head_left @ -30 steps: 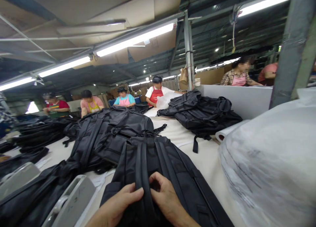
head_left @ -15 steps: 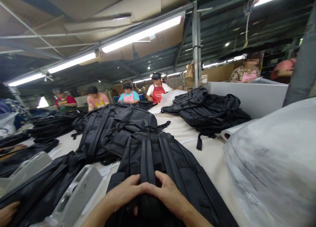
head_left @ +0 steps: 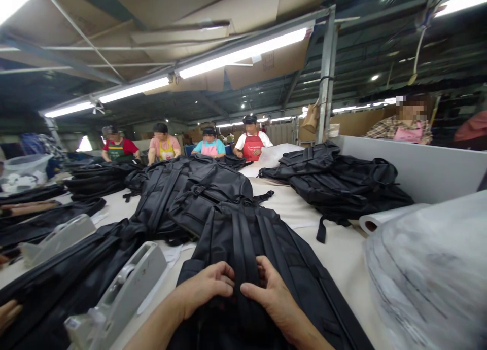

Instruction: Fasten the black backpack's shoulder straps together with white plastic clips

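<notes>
A black backpack (head_left: 300,269) lies on the table straight ahead of me, its padded shoulder straps facing up. My left hand (head_left: 207,288) is at the left edge of one shoulder strap (head_left: 244,248), fingers curled and thumb pressed in close. From the other side my right hand (head_left: 272,291) grips the same strap, thumb on top and fingertips along its right edge. The two thumbs are a little apart. Below the hands, the lower part of the backpack is dark and hard to make out.
More black backpacks (head_left: 163,187) are piled beyond, with another heap (head_left: 342,182) at right. Clear plastic (head_left: 437,258) bulges at near right beside a white roll (head_left: 391,217). Grey dispenser-like devices (head_left: 125,284) stand at left. A neighbour's hand (head_left: 8,313) shows at the left edge; several aproned people work behind.
My thumbs, touching each other before, have drawn apart, and both hands now sit at the strap's edges. The whole view has swung left, so everything appears further right.
</notes>
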A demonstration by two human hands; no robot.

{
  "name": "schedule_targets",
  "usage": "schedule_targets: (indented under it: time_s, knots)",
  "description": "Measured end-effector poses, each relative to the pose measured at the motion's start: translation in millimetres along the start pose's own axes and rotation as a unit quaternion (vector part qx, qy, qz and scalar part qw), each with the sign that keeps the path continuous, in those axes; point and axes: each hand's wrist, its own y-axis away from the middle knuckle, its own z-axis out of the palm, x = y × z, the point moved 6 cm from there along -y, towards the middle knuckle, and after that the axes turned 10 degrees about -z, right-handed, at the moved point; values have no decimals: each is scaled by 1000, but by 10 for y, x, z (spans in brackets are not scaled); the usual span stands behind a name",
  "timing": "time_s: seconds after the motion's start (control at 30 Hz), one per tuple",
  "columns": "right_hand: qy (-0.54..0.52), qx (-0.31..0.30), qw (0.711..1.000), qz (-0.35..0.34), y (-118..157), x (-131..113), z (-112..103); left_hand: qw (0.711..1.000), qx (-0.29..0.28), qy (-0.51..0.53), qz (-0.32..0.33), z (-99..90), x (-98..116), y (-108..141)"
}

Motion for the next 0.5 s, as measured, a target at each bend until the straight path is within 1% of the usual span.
schedule_targets:
  time_s: [0.1, 0.2, 0.27, 0.4, 0.5]
  knots:
    - [20, 9, 1000, -9, 1, 13, 11, 998, 8, 52, -30, -49, 18, -44]
    - [55, 5, 998, -31, 0, 3, 39, 999, -7, 41, -36, -14, 31, -132]
    - [56, -3, 998, -38, -2, -7, 60, 999, -10, 28, -39, 14, 22, -184]
    - [1, -23, 1000, -13, -9, 23, 94, 998, -1, 48, -49, -13, 15, -206]
    - [-45, 0, 999, 21, -1, 105, 66, 998, 13, 48, -46, -95, 68, -160]
